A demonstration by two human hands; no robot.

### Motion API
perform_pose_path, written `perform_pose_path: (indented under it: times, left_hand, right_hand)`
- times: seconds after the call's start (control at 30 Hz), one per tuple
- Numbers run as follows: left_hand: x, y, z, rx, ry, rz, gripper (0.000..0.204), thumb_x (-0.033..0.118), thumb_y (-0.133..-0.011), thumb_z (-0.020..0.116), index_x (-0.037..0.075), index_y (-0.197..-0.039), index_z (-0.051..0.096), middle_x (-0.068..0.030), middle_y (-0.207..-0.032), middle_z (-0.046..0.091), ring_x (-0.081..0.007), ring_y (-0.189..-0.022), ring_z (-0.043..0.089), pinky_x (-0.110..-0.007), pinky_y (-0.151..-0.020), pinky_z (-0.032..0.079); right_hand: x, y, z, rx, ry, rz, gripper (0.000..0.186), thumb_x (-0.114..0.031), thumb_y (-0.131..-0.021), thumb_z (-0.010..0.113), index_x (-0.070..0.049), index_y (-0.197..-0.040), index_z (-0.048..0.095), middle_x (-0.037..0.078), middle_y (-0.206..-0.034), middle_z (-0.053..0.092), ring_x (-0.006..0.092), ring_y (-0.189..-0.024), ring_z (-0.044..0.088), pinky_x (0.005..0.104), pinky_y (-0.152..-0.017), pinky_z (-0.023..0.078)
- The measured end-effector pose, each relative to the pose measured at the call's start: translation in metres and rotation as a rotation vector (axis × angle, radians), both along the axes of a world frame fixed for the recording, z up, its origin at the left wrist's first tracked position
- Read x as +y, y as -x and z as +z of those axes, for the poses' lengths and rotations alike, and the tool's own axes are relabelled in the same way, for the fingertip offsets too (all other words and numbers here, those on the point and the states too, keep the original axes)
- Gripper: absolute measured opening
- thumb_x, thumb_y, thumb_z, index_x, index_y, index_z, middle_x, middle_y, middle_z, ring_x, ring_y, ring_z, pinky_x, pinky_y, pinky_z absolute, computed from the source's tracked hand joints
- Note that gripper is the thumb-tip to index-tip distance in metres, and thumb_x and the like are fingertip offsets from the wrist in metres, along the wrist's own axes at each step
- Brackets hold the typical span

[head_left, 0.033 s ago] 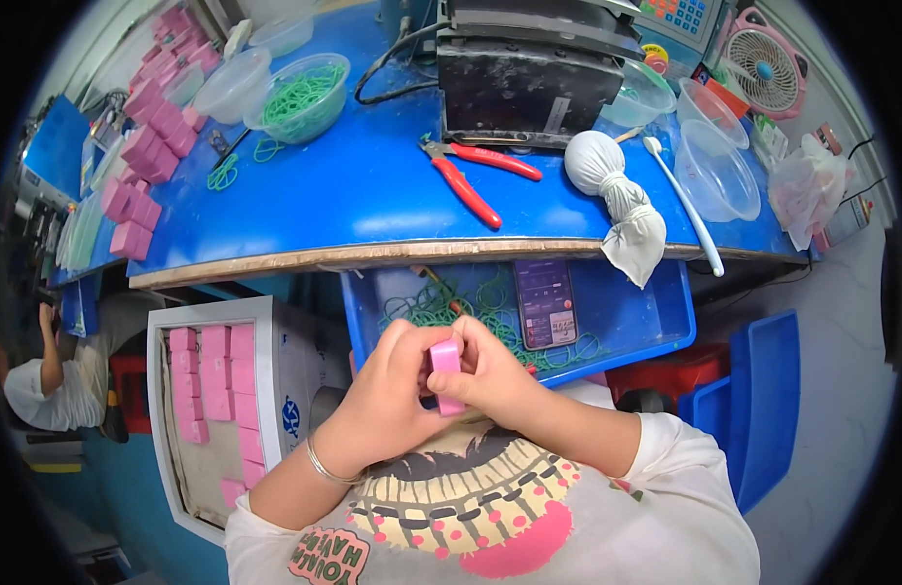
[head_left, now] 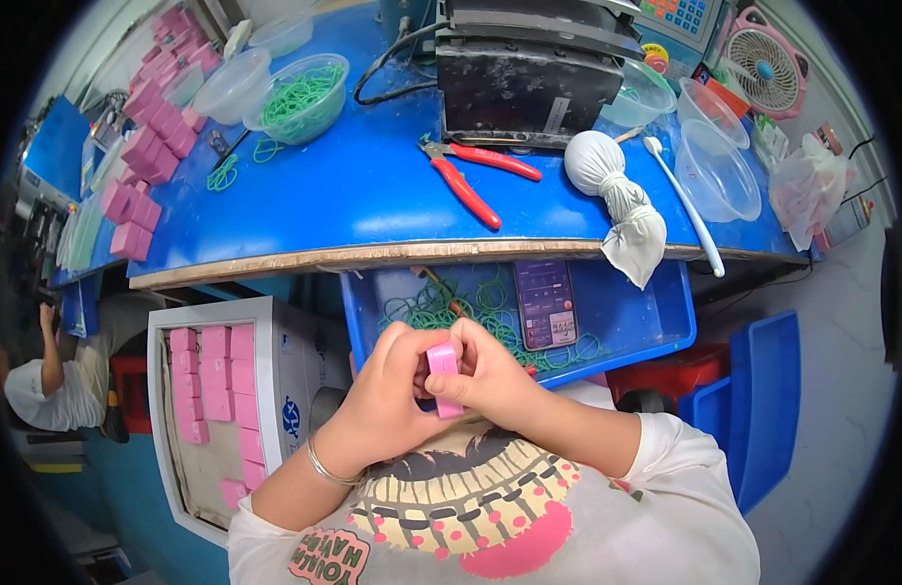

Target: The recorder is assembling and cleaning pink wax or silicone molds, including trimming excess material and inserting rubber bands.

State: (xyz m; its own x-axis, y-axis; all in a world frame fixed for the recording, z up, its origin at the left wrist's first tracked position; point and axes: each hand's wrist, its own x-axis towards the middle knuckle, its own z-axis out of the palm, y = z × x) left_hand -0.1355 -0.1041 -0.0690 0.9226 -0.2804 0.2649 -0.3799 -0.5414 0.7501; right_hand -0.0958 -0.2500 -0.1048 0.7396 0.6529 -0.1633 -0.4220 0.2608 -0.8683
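Note:
Both hands meet in front of my chest around a small pink rectangular block (head_left: 447, 382), held upright. The fingers of my left hand (head_left: 384, 382) curl round its left side. My right hand (head_left: 492, 378) grips it from the right, its thumb lying across the near face. Part of the block is hidden behind the fingers. Just beyond the hands sits a blue tray (head_left: 636, 317) with tangled green loops (head_left: 441, 304) and a phone (head_left: 546, 304) in it. More pink blocks (head_left: 215, 375) stand in a white-framed box (head_left: 271, 409) to the left.
On the blue table (head_left: 353, 210) lie red-handled cutting pliers (head_left: 475, 187), a tied white cloth pouch (head_left: 607, 185) and a white long-handled brush (head_left: 690, 213). A black machine (head_left: 529, 88) stands behind. Left are a bowl of green loops (head_left: 303, 100) and stacked pink blocks (head_left: 139, 200). Another person (head_left: 51, 390) sits far left.
Both hands and the pink block are a touch lower, nearly in the same place. The grip looks the same, and the things around have not moved.

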Motion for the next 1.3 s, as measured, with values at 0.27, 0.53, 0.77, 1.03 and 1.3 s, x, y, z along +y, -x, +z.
perform_pose_path:
  times: [0.27,0.53,0.77,1.03,1.3]
  left_hand:
    - [0.005,0.005,-0.004,0.001,0.215,0.076,0.074,0.016,-0.051,0.086,0.006,-0.111,0.044,-0.008,-0.095,0.044,-0.0171,-0.083,0.048,-0.027,-0.073,0.041]
    - [0.012,0.011,-0.009,0.121,0.4,0.034,0.081,0.021,-0.057,0.085,0.007,-0.122,0.038,-0.0155,-0.129,0.03,-0.0259,-0.121,0.036,-0.035,-0.097,0.036]
    - [0.003,0.014,-0.007,0.469,1.123,0.046,0.089,0.038,-0.057,0.084,0.008,-0.125,0.035,-0.0152,-0.129,0.039,-0.0308,-0.124,0.037,-0.045,-0.104,0.031]
    - [0.015,-0.001,-0.001,0.512,1.676,0.007,0.08,0.079,-0.072,0.037,0.009,-0.108,0.054,-0.008,-0.077,0.052,-0.019,-0.062,0.046,-0.037,-0.063,0.042]
    - [0.007,0.0,0.004,0.945,1.54,0.217,0.073,0.06,-0.085,0.02,-0.005,-0.084,0.054,-0.0128,-0.059,0.047,-0.0266,-0.053,0.048,-0.033,-0.05,0.039]
  right_hand:
    - [-0.01,-0.003,0.021,-0.042,0.051,0.105,0.029,-0.027,-0.086,0.062,-0.004,-0.073,0.048,0.001,-0.079,0.055,0.0045,-0.073,0.048,0.022,-0.062,0.042]
    - [-0.011,0.002,0.023,0.006,-0.093,0.092,0.041,-0.033,-0.095,0.043,0.003,-0.11,0.055,0.004,-0.097,0.059,0.0066,-0.089,0.052,0.0235,-0.079,0.043]
    - [-0.008,0.005,0.026,0.085,0.001,0.066,0.034,-0.029,-0.094,0.044,0.001,-0.106,0.056,0.003,-0.092,0.06,0.0068,-0.085,0.055,0.0232,-0.072,0.046]
    - [-0.005,0.004,0.017,0.046,0.19,0.496,0.031,-0.032,-0.085,0.06,-0.002,-0.09,0.054,0.005,-0.075,0.059,0.0106,-0.056,0.058,0.0219,-0.045,0.045]
    - [-0.016,-0.01,0.03,-0.726,0.398,0.074,0.05,-0.032,-0.065,0.079,-0.003,-0.091,0.047,0.007,-0.079,0.05,0.015,-0.057,0.048,0.0288,-0.053,0.042]
